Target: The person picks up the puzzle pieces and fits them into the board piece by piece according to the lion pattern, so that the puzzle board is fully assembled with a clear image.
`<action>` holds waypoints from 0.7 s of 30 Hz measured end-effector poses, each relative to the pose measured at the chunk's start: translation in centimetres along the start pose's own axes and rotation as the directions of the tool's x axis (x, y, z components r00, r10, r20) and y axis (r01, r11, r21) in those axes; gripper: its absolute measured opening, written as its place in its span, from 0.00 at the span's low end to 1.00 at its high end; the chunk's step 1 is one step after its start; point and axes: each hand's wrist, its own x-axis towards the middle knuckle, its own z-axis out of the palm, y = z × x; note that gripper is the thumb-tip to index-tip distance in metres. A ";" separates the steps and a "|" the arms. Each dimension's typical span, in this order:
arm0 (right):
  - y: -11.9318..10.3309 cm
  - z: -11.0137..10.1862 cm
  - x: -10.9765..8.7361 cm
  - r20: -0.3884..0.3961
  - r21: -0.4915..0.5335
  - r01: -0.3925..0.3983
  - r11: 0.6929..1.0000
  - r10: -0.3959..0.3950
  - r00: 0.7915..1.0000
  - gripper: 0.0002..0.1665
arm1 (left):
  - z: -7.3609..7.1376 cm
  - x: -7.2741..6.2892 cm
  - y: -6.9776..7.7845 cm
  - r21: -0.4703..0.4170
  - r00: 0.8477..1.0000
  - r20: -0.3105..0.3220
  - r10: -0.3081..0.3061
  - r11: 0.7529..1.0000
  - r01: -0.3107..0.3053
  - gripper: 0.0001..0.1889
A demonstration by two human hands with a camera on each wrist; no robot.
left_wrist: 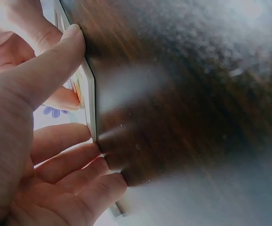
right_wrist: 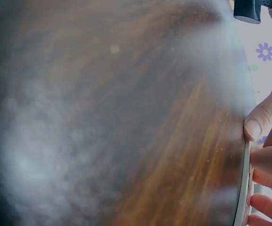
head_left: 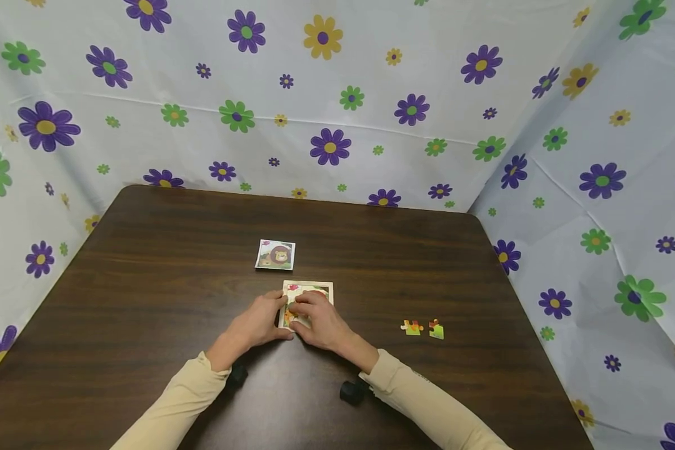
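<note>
A small square puzzle tray (head_left: 309, 283) with a pale rim lies on the table. Its picture is mostly covered by the hands. My left hand (head_left: 257, 324) holds the tray at its near left corner, fingers along the left side, thumb (left_wrist: 70, 44) against the near edge. Over the tray, my right hand (head_left: 322, 322) rests bent fingertips on the picture beside an orange patch, its thumb close to the near rim. In the right wrist view the tray's edge (right_wrist: 243, 188) shows at the far right.
A square lion picture card (head_left: 275, 255) lies behind the tray. To the right are two loose puzzle pieces, one orange and green (head_left: 412, 327), the other green and red (head_left: 436, 329). Flowered curtains (head_left: 292, 81) hang behind the table and along its sides.
</note>
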 end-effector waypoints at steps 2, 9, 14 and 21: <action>0.0 -0.1 0.1 0.002 -0.009 0.014 1.000 -0.014 1.000 0.14 | 0.0 0.0 0.0 -0.004 1.000 -0.003 -0.002 1.000 0.002 0.37; -0.1 -0.1 0.0 -0.010 0.057 0.042 0.998 -0.041 0.999 0.10 | 0.1 0.0 -0.1 -0.030 1.000 -0.012 0.007 1.000 -0.007 0.38; -0.1 0.3 -0.1 -0.052 0.079 0.041 0.996 -0.037 0.998 0.07 | 0.2 0.0 -0.1 -0.029 1.000 -0.007 -0.005 1.000 0.005 0.38; -0.3 0.5 -0.4 -0.018 0.053 0.035 0.998 -0.034 0.999 0.08 | 0.0 -0.1 0.1 -0.026 0.999 0.022 -0.026 0.999 0.027 0.38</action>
